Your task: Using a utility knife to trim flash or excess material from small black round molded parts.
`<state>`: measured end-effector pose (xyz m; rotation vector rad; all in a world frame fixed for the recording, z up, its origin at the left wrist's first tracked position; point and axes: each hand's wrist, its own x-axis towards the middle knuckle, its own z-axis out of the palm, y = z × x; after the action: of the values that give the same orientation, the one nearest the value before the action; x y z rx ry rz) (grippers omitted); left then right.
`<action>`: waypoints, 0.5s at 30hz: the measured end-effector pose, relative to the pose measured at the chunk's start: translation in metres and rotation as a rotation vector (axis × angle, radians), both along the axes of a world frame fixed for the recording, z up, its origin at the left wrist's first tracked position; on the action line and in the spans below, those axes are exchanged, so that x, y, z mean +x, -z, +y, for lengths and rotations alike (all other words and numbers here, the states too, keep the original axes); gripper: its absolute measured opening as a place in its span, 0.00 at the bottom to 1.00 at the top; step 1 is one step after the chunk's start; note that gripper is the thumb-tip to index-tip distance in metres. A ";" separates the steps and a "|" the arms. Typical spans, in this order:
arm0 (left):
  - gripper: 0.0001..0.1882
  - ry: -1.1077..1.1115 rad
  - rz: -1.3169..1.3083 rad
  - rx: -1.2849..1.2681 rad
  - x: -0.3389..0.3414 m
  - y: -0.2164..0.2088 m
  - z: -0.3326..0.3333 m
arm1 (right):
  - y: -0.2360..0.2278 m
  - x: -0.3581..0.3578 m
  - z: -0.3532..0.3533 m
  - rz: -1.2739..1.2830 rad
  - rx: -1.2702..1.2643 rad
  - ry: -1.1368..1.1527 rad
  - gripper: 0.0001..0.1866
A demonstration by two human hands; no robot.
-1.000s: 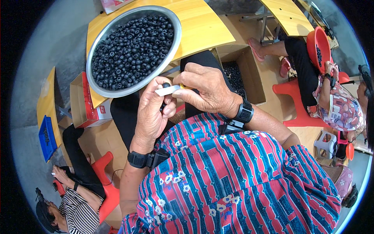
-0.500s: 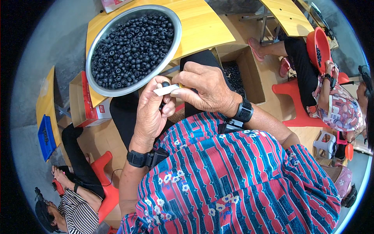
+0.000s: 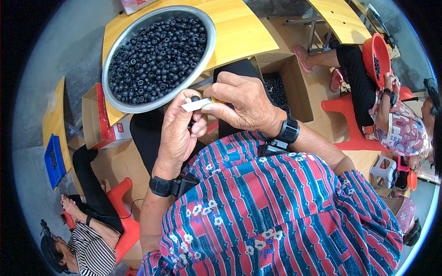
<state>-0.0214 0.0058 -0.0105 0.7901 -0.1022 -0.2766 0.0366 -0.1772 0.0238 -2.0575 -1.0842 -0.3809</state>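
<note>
A steel bowl (image 3: 209, 41) heaped with small black rubber rings sits on the yellow table (image 3: 244, 32), close for picking; the left hand (image 3: 177, 133) pinches one black ring (image 3: 195, 98) at its fingertips; the right hand (image 3: 244, 106) grips a flat white blade (image 3: 197, 105) against it, apparently to trim it.

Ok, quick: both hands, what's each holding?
Left hand: closed on a small black piece.
Right hand: closed, pinching a flat white strip.

Small black ring (image 3: 195, 98) upright at fingertip height; flat white strip (image 3: 197, 105) lying slanted just beneath, touching it.
</note>
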 end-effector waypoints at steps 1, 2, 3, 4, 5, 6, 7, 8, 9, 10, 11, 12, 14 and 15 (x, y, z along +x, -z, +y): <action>0.12 0.000 0.000 0.000 0.000 0.000 0.000 | 0.000 0.000 0.000 -0.004 0.003 0.003 0.10; 0.12 0.006 -0.003 -0.001 0.000 0.001 0.000 | -0.001 0.000 0.000 -0.008 0.005 0.006 0.10; 0.12 0.012 -0.005 -0.001 0.000 0.001 0.000 | -0.001 0.000 0.001 -0.009 0.005 0.006 0.10; 0.12 0.013 -0.005 -0.002 0.000 0.001 0.000 | -0.002 -0.001 0.000 -0.005 0.004 0.001 0.10; 0.12 0.011 0.001 -0.002 0.000 0.000 0.000 | -0.003 -0.001 0.000 -0.001 0.003 -0.003 0.10; 0.12 0.009 0.008 -0.002 -0.001 0.000 -0.001 | -0.002 -0.001 0.000 0.000 0.002 -0.003 0.10; 0.12 0.009 0.008 -0.002 -0.002 -0.002 -0.002 | 0.000 0.000 0.001 0.024 0.012 0.020 0.11; 0.12 0.002 0.049 -0.002 -0.004 -0.004 -0.003 | 0.002 0.001 0.001 0.048 0.022 0.043 0.11; 0.12 -0.006 0.090 -0.002 -0.005 -0.005 -0.004 | 0.004 0.002 0.001 0.048 0.022 0.043 0.11; 0.12 -0.006 0.088 -0.002 -0.004 -0.003 -0.004 | 0.008 0.003 0.002 0.110 0.088 0.093 0.11; 0.12 0.020 0.048 -0.008 -0.002 -0.001 -0.002 | 0.012 0.005 0.002 0.171 0.154 0.143 0.11; 0.12 0.046 0.009 -0.013 -0.001 0.001 -0.002 | 0.017 0.006 0.001 0.209 0.211 0.133 0.12; 0.12 0.032 0.025 -0.016 -0.002 0.001 -0.002 | 0.015 0.005 0.000 0.224 0.210 0.094 0.12; 0.12 0.018 0.041 -0.020 -0.002 0.001 -0.003 | 0.013 0.004 -0.001 0.239 0.210 0.055 0.12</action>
<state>-0.0236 0.0032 -0.0117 0.7635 -0.0732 -0.3085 0.0406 -0.1777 0.0105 -1.8930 -0.8107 -0.2556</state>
